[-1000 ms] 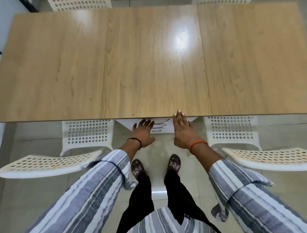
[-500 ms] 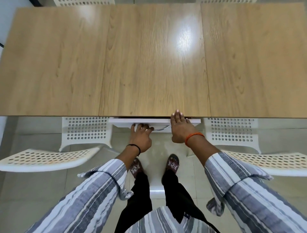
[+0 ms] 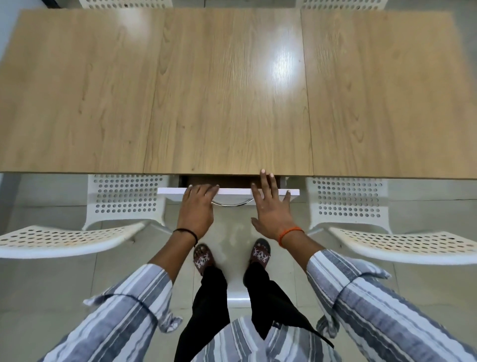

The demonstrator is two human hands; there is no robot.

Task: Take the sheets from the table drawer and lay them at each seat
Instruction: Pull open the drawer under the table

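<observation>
A white drawer front [image 3: 233, 191] with a metal handle [image 3: 229, 204] sticks out a little from under the near edge of the wooden table [image 3: 227, 103]. A narrow dark strip of the drawer's inside [image 3: 232, 179] shows, and no sheets can be seen in it. My left hand [image 3: 197, 209] lies over the left part of the drawer front, its fingers hooked over the top edge. My right hand [image 3: 271, 206] is spread flat with straight fingers over the right part, fingertips reaching the table's edge.
Two white perforated chairs stand at the near side, one on the left [image 3: 77, 237] and one on the right [image 3: 402, 245], their backs tucked under the table. Further chair backs [image 3: 124, 3] show at the far side. I stand between the near chairs.
The drawer has slid out toward me, opening a dark gap. My left hand moved from the handle up onto the front's top edge. My right hand has spread its fingers.
</observation>
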